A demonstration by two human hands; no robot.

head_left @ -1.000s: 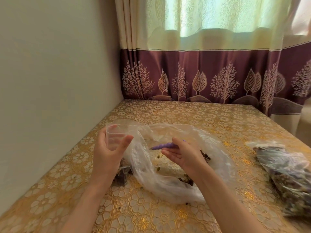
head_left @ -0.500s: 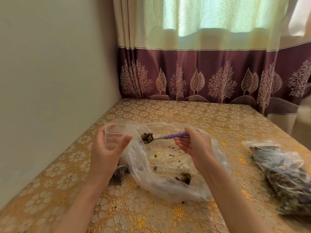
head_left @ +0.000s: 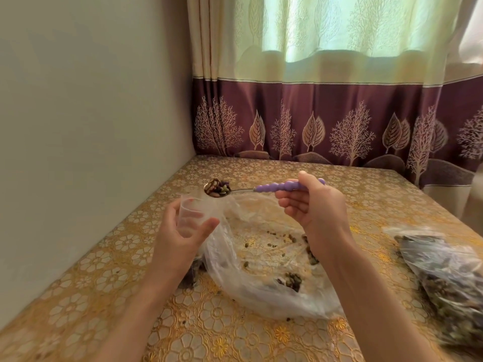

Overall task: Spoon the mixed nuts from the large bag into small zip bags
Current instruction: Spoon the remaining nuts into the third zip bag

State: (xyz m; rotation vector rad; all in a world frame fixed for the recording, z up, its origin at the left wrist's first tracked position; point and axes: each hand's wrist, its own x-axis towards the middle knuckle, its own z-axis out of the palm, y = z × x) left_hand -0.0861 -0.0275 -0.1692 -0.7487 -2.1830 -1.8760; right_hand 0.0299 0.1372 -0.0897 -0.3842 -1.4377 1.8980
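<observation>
You are carrying a loaded spoon (head_left: 236, 188) to the small zip bag (head_left: 192, 212) — tipping it in comes next.
Your right hand (head_left: 312, 205) is pinching the purple handle; your left hand (head_left: 180, 237) is curling round the small zip bag, holding its mouth open just below the heaped bowl of mixed nuts (head_left: 217, 187). The large bag (head_left: 264, 246) is lying nearly empty just right of it — steady the spoon over the mouth first.

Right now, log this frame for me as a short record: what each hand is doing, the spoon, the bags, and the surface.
left hand: left hand holds the small zip bag open and upright
right hand: right hand holds the spoon by its purple handle
spoon load: heaped with mixed nuts, bowl just above the small bag's mouth
large bag: large bag lies open, few nuts left inside
other bag: filled bag at the right edge
surface: gold floral tablecloth
</observation>
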